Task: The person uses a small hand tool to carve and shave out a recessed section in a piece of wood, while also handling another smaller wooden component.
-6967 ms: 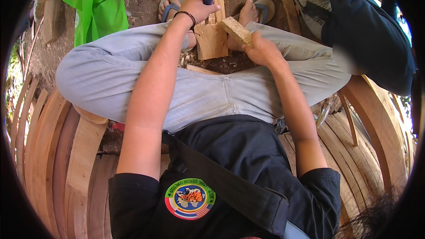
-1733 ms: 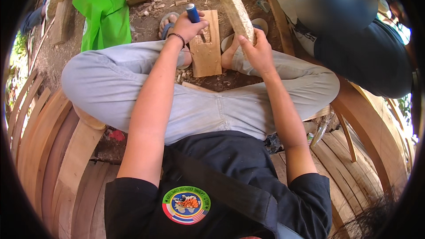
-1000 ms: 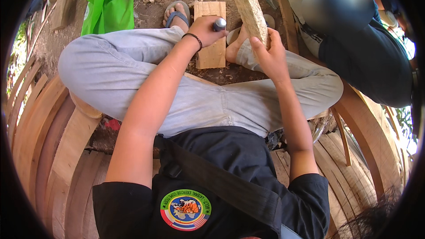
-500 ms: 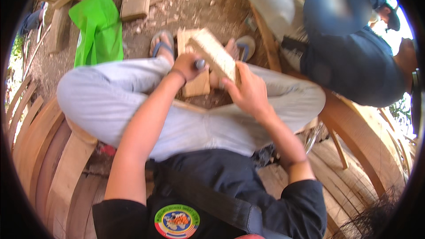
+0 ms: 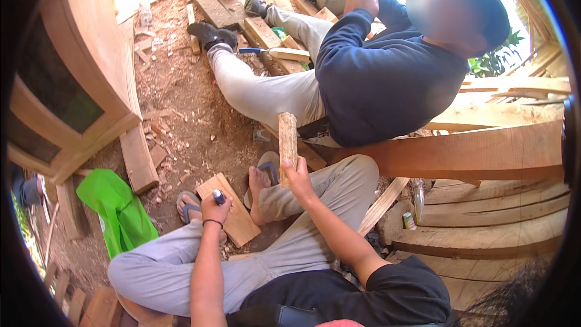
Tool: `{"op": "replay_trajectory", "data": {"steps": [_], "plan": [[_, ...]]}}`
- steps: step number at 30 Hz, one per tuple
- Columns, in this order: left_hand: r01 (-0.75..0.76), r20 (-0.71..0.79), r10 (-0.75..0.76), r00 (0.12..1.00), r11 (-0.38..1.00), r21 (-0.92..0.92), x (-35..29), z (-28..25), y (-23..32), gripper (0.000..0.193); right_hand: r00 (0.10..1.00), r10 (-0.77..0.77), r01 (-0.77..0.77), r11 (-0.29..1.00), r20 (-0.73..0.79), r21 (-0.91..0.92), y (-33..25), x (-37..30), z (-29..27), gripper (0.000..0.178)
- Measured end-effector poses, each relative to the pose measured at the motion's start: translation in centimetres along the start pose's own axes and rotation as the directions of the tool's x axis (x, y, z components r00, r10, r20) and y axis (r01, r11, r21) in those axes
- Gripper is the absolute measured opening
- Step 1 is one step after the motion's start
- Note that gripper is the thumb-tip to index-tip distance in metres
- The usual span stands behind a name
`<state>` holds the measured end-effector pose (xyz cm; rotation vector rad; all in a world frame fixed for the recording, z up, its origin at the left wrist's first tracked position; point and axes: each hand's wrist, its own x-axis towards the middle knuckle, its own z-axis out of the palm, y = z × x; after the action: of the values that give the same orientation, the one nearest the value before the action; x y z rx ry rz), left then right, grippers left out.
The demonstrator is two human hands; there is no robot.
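Observation:
My left hand (image 5: pixel 215 209) is closed round an upright tool with a dark blue handle (image 5: pixel 219 196); its lower end is hidden by the fist. Under that hand a flat pale board (image 5: pixel 243 230) lies slanted on the ground between my sandalled feet. My right hand (image 5: pixel 298 178) grips the near end of a rough wooden block (image 5: pixel 288 139). The block stands raised to the right of the board, apart from the left hand, its far end up by the co-worker's leg.
A co-worker in a dark blue top (image 5: pixel 381 85) sits ahead right, beside a long beam (image 5: pixel 448 151). A green bag (image 5: pixel 112 206) lies at left near a wooden frame (image 5: pixel 91 103). Wood chips cover the ground. A can (image 5: pixel 409 221) and a clear bottle (image 5: pixel 419 197) stand at right.
The view has swung up and right, bringing more of the co-worker into sight. My right hand has moved the wooden block away from my left hand, which still holds the tool.

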<state>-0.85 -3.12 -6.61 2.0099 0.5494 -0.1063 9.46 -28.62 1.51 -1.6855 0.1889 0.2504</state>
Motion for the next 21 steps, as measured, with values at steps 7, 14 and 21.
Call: {"op": "replay_trajectory", "data": {"steps": [7, 14, 21], "plan": [[0.051, -0.117, -0.023, 0.993, 0.969, 0.240, -0.5, 0.1, -0.6, 0.041, 0.928, 0.231, 0.088, 0.624, 0.291, -0.777, -1.5, -2.6, 2.0, 0.057], [0.196, -0.108, -0.174, 0.979, 0.946, 0.256, 0.2, -2.6, 1.2, 0.046, 0.884, 0.227, 0.227, 0.556, 0.408, -0.800, -2.3, -4.1, 3.3, 0.059], [0.258, -0.093, -0.241, 0.966, 0.925, 0.279, 0.0, -2.8, 1.3, 0.047, 0.856, 0.238, 0.297, 0.502, 0.460, -0.812, -1.3, -3.8, 3.7, 0.060]]}}
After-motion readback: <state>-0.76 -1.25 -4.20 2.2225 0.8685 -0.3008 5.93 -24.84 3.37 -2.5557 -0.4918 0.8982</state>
